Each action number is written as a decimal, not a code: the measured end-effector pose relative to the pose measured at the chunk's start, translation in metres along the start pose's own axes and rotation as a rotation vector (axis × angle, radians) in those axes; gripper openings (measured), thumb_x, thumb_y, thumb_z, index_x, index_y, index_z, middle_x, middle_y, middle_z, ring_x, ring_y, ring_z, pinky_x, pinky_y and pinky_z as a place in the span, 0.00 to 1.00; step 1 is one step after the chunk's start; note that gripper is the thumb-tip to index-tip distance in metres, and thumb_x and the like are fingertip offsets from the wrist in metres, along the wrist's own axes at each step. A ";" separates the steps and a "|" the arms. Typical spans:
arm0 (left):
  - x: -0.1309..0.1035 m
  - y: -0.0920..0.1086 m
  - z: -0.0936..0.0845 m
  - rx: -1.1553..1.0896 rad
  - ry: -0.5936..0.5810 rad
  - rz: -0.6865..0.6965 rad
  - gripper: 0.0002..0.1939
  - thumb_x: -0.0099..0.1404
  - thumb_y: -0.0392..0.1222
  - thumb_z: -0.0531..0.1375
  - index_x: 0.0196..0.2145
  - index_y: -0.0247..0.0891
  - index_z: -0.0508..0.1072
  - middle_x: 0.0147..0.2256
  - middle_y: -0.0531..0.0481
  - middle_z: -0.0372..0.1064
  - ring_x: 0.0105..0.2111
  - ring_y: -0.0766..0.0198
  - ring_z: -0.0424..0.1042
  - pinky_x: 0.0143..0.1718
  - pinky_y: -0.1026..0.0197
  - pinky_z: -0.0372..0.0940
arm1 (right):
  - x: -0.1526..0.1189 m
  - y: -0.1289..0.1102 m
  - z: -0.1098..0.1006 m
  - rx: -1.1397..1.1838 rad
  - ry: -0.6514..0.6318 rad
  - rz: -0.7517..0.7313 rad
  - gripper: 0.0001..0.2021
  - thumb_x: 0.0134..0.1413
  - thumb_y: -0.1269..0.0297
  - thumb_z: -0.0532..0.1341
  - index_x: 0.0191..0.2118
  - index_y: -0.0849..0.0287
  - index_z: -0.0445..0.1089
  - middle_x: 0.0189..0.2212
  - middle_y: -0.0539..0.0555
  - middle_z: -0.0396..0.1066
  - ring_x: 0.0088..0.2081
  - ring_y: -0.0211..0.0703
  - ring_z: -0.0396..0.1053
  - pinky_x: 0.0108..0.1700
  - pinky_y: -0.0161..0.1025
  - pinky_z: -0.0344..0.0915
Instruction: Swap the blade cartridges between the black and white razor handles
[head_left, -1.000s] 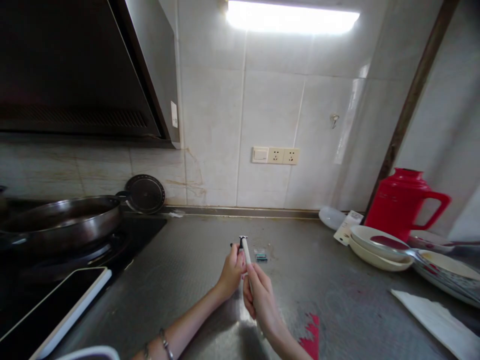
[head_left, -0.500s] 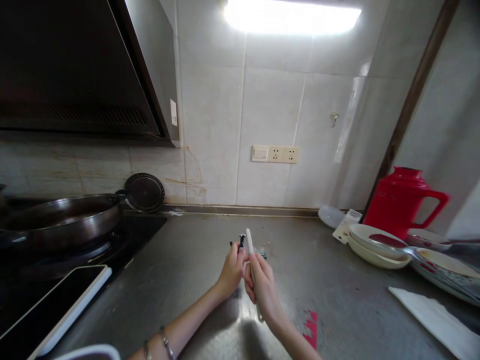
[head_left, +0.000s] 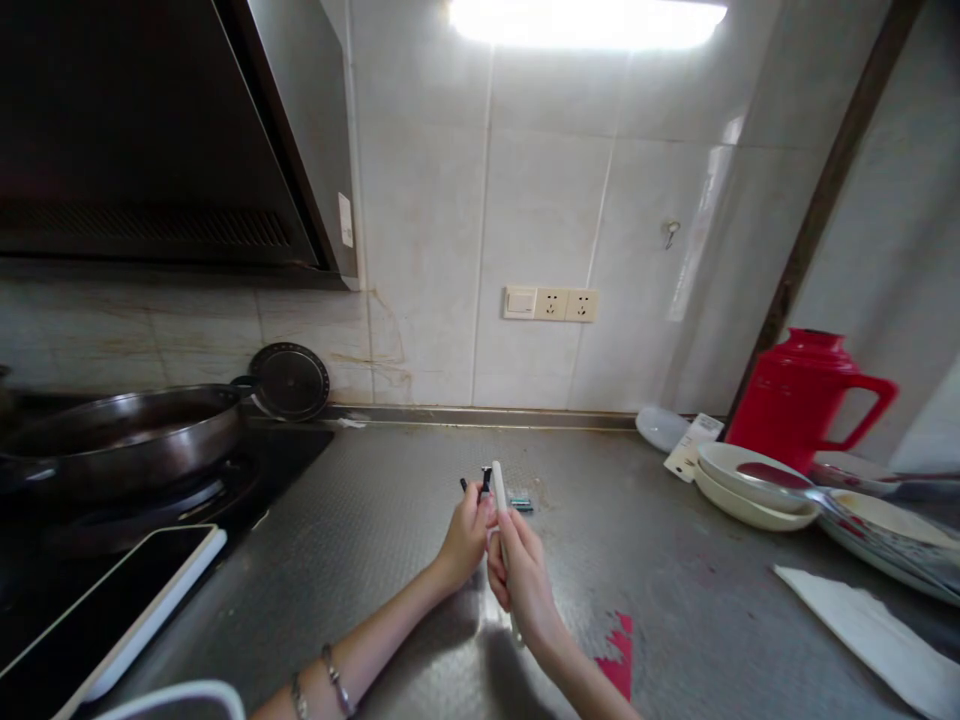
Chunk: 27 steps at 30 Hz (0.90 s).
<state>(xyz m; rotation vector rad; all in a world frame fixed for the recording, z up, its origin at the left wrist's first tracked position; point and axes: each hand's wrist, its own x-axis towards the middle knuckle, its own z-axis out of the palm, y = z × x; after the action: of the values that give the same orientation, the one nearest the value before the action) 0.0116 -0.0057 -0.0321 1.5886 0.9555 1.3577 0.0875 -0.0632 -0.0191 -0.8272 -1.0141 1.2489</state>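
Your left hand (head_left: 466, 535) has its fingers closed around a small black tool (head_left: 486, 480). Your right hand (head_left: 523, 575) is clamping a slim white stick (head_left: 500, 490), which stands tilted just beside this tool. Both are above the metal surface (head_left: 360, 530), and a small green packet (head_left: 520, 502) lies near them.

A slim white bar (head_left: 499, 488) slants just beside a small black, silver-tipped tool (head_left: 486, 481).
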 end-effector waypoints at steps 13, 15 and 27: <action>0.002 -0.002 0.001 0.025 -0.003 -0.013 0.11 0.62 0.49 0.48 0.34 0.38 0.61 0.27 0.52 0.64 0.28 0.65 0.64 0.31 0.64 0.58 | -0.004 0.000 0.001 0.036 -0.038 0.035 0.20 0.52 0.45 0.54 0.24 0.57 0.54 0.10 0.39 0.50 0.07 0.25 0.44 0.08 0.24 0.40; 0.002 -0.002 0.002 0.032 -0.004 -0.032 0.10 0.62 0.47 0.49 0.34 0.38 0.61 0.27 0.52 0.63 0.28 0.65 0.64 0.30 0.64 0.58 | -0.004 -0.002 0.001 0.044 -0.034 0.015 0.20 0.53 0.45 0.54 0.24 0.58 0.54 0.10 0.39 0.50 0.07 0.25 0.43 0.08 0.24 0.40; 0.001 0.003 0.001 0.019 -0.007 -0.025 0.11 0.63 0.48 0.48 0.34 0.38 0.61 0.26 0.54 0.62 0.27 0.66 0.63 0.30 0.65 0.58 | -0.003 0.000 -0.001 0.046 -0.021 0.004 0.20 0.51 0.44 0.55 0.26 0.57 0.55 0.11 0.39 0.50 0.08 0.25 0.43 0.08 0.24 0.41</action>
<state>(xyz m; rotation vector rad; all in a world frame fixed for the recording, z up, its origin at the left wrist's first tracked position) 0.0133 -0.0060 -0.0295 1.5897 0.9836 1.3292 0.0879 -0.0666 -0.0201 -0.7821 -0.9972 1.2826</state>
